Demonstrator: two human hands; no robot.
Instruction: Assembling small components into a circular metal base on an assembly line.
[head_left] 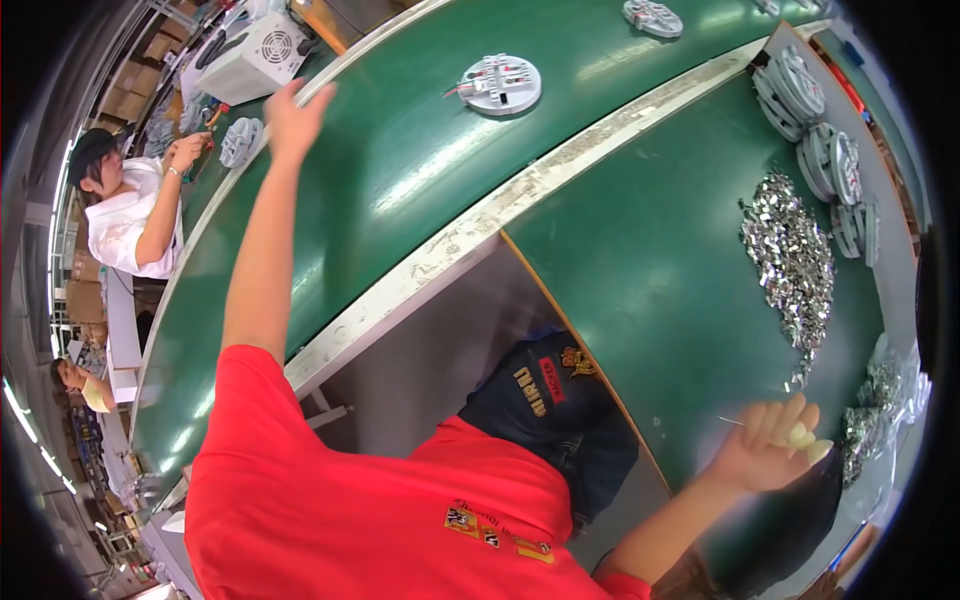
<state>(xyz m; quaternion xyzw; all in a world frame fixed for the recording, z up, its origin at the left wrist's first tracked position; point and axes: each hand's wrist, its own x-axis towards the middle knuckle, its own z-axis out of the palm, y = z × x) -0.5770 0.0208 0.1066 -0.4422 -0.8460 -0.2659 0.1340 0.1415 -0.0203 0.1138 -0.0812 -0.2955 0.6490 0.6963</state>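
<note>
My left arm reaches far out over the green conveyor belt (400, 110). At its far edge my left hand (297, 118) has its fingers spread, with nothing visible in them. A round grey-white disc with small parts and red wires (515, 88) lies on the belt to the right of that hand. Over the side table my right hand (760, 440) is closed, with yellowish covers on some fingertips. A thin metal rod (730, 420) sticks out of its grip toward the left; the rest of the rod is hidden. Just above this hand lies a heap of small shiny metal pieces (790, 265).
Several similar discs (830, 160) stand stacked along the right. Clear plastic (885, 410) with metal pieces lies beside my right hand. A worn white rail (450, 240) divides belt and table. Across the belt sits a co-worker (140, 215) near a white fan-vented box (255, 60).
</note>
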